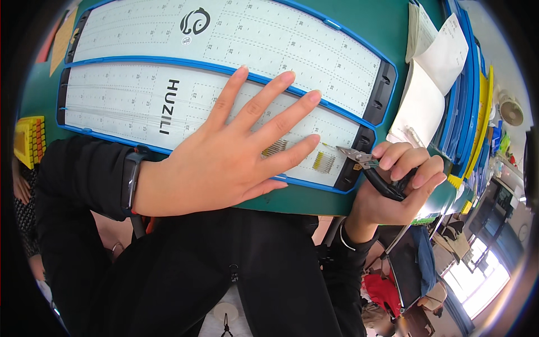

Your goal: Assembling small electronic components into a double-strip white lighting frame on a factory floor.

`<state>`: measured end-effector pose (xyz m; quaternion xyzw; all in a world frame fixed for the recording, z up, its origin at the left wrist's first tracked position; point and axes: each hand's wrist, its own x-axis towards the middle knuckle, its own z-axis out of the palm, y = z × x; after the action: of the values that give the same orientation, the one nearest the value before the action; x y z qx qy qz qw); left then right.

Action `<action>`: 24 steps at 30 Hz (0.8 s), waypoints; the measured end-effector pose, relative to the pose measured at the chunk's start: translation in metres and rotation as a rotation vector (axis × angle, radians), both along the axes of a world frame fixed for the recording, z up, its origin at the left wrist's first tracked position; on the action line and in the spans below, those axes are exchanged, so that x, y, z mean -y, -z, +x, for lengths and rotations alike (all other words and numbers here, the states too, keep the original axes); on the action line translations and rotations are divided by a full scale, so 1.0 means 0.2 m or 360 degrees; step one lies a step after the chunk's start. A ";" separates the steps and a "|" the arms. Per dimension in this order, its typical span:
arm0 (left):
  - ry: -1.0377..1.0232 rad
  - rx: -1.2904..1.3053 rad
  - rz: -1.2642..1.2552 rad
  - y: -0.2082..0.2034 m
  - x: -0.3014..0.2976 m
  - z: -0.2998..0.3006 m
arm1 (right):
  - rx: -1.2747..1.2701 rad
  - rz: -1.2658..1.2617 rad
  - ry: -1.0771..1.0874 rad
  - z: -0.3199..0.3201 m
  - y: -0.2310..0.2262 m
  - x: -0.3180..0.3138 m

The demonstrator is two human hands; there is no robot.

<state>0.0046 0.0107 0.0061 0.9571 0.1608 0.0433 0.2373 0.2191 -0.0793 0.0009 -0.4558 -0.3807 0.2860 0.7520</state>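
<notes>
A long blue-framed rig case (314, 35) lies unfolded in two white-lined halves before me. Fine clear lines run along its near half. My left hand (241, 132) is spread flat over that near half, fingers apart, holding nothing. My right hand (407, 174) is closed round the black handles of small cutting pliers (359, 158) at the case's near right corner. Their metal jaws point left, over the white lining, by a thin yellowish tip whose kind I cannot make out. A small metal spring holder (323, 162) sits just left of the jaws; another (274, 147) is partly covered by my fingers.
The green table (314, 205) ends just before my lap. An open paper notebook (421, 101) lies right of the case, beside stacked blue and yellow cases (477, 112). At the left is a yellow gridded box (29, 140); another person's hand (22, 188) shows below it.
</notes>
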 end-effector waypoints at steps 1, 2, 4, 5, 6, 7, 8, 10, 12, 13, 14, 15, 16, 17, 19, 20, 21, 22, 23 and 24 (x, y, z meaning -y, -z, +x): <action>0.0003 0.0002 0.0003 0.00 0.00 0.00 | -0.0050 0.0021 0.0007 0.00 0.00 0.00; 0.0002 -0.0008 -0.0006 0.00 0.00 0.00 | -0.0047 0.0027 0.0010 0.00 0.00 0.00; 0.0005 -0.0015 -0.0008 0.00 0.00 0.01 | -0.0161 0.0069 0.0071 0.00 -0.01 0.00; -0.0005 0.0007 -0.0017 0.00 0.00 0.01 | -0.0160 0.0073 0.0077 0.00 -0.01 0.00; -0.0015 0.0028 -0.0025 0.00 0.00 0.01 | -0.0164 0.0057 0.0069 0.00 -0.01 0.00; -0.0007 0.0030 -0.0023 0.00 0.00 0.01 | -0.0168 0.0041 0.0061 0.00 -0.01 0.00; -0.0007 0.0014 -0.0003 0.00 0.00 0.01 | -0.0168 0.0042 0.0069 0.00 -0.01 0.00; 0.0002 -0.0003 0.0017 0.00 0.00 0.00 | -0.0130 -0.0010 0.0033 -0.01 -0.01 0.00; 0.0000 -0.0020 0.0016 0.00 0.00 0.00 | -0.0117 -0.0008 0.0027 -0.02 0.00 0.00; 0.0007 -0.0023 0.0018 0.00 0.00 -0.01 | -0.0137 0.0003 0.0031 -0.02 0.00 0.00; 0.0003 -0.0027 0.0016 -0.01 0.00 -0.01 | -0.0155 0.0015 0.0037 -0.02 0.00 0.00; 0.0001 -0.0033 0.0013 -0.01 0.00 -0.01 | -0.0157 0.0019 0.0044 -0.02 0.00 0.01; 0.0009 -0.0038 0.0017 -0.01 0.00 -0.02 | -0.0151 0.0031 0.0052 -0.02 0.00 0.01; 0.0003 -0.0044 0.0012 -0.01 -0.01 -0.02 | -0.0149 0.0047 0.0056 -0.02 0.00 0.01; 0.0004 -0.0070 0.0017 -0.01 -0.01 -0.02 | -0.0171 0.0050 0.0062 -0.03 0.01 0.00; 0.0003 -0.0072 0.0019 -0.02 -0.01 -0.01 | -0.0177 0.0047 0.0066 -0.02 0.00 0.00; 0.0004 -0.0077 0.0023 -0.02 -0.01 0.00 | -0.0191 0.0059 0.0077 -0.02 0.00 0.00; 0.0016 -0.0094 0.0035 -0.02 -0.01 0.00 | -0.0127 0.0011 0.0040 -0.01 0.00 0.00; 0.0014 -0.0072 0.0033 -0.02 -0.01 0.00 | -0.0032 -0.0034 0.0009 -0.01 -0.02 0.00; 0.0014 -0.0050 0.0030 -0.02 -0.01 0.00 | -0.0017 -0.0021 0.0031 0.00 -0.03 0.01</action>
<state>0.0056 0.0122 0.0104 0.9605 0.1600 0.0287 0.2259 0.2186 -0.0806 0.0065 -0.4628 -0.3703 0.2835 0.7539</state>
